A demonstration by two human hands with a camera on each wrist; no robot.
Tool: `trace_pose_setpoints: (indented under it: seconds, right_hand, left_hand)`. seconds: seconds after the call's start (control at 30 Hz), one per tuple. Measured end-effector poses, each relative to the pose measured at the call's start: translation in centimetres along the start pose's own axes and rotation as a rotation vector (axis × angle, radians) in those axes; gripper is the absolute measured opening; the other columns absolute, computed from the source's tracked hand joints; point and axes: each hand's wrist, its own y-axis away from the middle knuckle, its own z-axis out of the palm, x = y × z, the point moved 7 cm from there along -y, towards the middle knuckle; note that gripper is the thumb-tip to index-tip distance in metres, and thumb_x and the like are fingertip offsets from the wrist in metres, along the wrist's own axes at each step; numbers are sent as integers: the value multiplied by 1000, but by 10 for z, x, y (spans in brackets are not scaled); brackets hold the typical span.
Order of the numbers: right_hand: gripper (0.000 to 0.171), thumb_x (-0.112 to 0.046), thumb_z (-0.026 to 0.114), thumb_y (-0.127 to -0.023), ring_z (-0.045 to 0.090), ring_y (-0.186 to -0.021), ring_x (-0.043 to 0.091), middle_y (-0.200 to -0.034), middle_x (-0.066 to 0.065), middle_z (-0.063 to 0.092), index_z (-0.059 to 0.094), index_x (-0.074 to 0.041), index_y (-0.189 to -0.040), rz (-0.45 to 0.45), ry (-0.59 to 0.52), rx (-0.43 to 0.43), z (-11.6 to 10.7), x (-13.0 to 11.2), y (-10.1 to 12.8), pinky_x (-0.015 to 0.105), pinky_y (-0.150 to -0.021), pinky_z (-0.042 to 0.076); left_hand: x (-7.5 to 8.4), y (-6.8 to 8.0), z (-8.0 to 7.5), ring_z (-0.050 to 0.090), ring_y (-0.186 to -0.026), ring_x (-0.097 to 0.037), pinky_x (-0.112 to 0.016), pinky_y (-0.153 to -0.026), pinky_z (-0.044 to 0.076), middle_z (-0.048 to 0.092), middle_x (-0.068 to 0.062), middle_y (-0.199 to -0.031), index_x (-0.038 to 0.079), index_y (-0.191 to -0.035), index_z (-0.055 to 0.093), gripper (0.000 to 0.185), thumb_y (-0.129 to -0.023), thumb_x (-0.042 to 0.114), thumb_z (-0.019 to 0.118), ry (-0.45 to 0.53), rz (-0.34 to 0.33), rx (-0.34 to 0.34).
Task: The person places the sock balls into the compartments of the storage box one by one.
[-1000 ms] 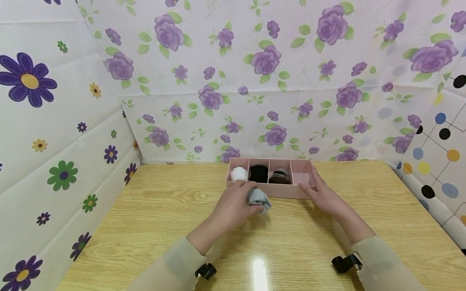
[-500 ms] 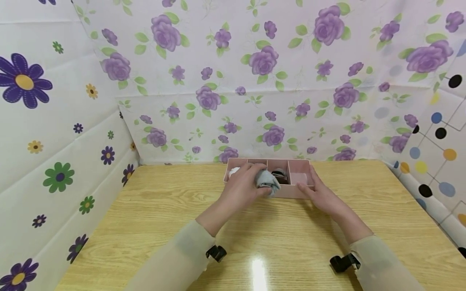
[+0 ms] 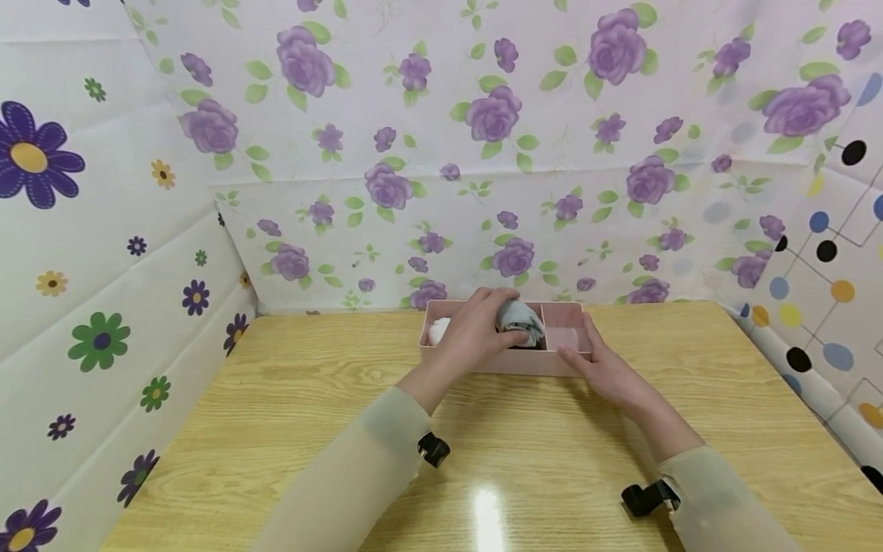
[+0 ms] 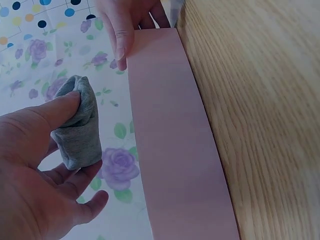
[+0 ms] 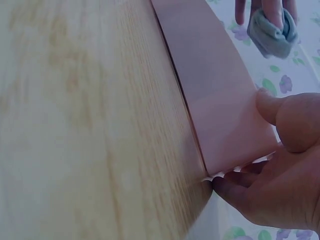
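A pink divided box point(image 3: 510, 361) stands at the far side of the wooden table point(image 3: 310, 406). My left hand point(image 3: 476, 331) grips a rolled grey sock point(image 3: 520, 323) above the box's middle compartments; the grey sock point(image 4: 77, 127) sits between thumb and fingers in the left wrist view, and the sock point(image 5: 272, 32) also shows in the right wrist view. My right hand point(image 3: 596, 364) holds the box's right end, thumb on its front wall point(image 5: 220, 105), fingers round the corner. A white sock roll point(image 3: 438, 330) lies in the leftmost compartment. The rightmost compartment point(image 3: 566, 337) shows only pink floor.
Flowered sheets wall in the table at the back point(image 3: 483, 192) and left point(image 3: 103, 268); a dotted sheet point(image 3: 821, 268) closes the right. The box stands close to the back sheet. Bare wood lies between the box and me.
My left hand has lifted the grey sock from the table in front of the box and carried it up and right, over the box. The right hand has stayed on the box's right end.
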Motion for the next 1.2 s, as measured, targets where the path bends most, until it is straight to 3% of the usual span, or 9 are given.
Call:
trace_pose_setpoints:
  seconds: [0.3, 0.53, 0.77, 1.0, 1.2]
  right_hand:
    - [106, -60, 53, -114, 33, -157, 56, -176, 39, 11, -28, -23, -171, 7, -14, -12, 0, 0, 3, 72, -124, 31]
    - [109, -64, 53, -112, 28, -159, 56, -179, 34, -1, -28, -22, -171, 3, -20, -17, 0, 0, 3, 72, -125, 27]
    - [103, -54, 52, -116, 29, -158, 56, -178, 36, 1, -27, -18, -172, -4, -19, -21, 0, -1, 3, 72, -125, 28]
    - [106, -61, 52, -114, 21, -161, 57, -180, 32, -5, -26, -20, -172, -2, -11, -26, 0, 0, 1, 73, -125, 27]
    - [104, -57, 51, -115, 18, -161, 58, -180, 29, -12, -28, -20, -171, -9, -1, -33, -2, 1, 2, 74, -124, 27]
  left_hand:
    - [-1, -22, 9, 62, -133, -26, -43, -108, 55, 54, -10, -160, 21, -164, 54, 72, -101, 38, 85, 20, -19, -10]
    - [3, -35, 20, 61, -134, -26, -42, -109, 54, 54, -10, -161, 20, -164, 55, 71, -101, 37, 85, 38, -8, -23]
    - [8, -45, 31, 62, -135, -24, -39, -108, 54, 54, -8, -162, 20, -163, 55, 69, -102, 35, 84, 26, 1, -43]
    - [13, -53, 40, 62, -137, -22, -37, -111, 52, 59, -5, -160, 17, -161, 57, 66, -102, 30, 84, 27, 30, -56]
    - [19, -57, 48, 61, -137, -21, -36, -111, 53, 60, -4, -159, 15, -161, 57, 66, -103, 28, 84, 30, 49, -76]
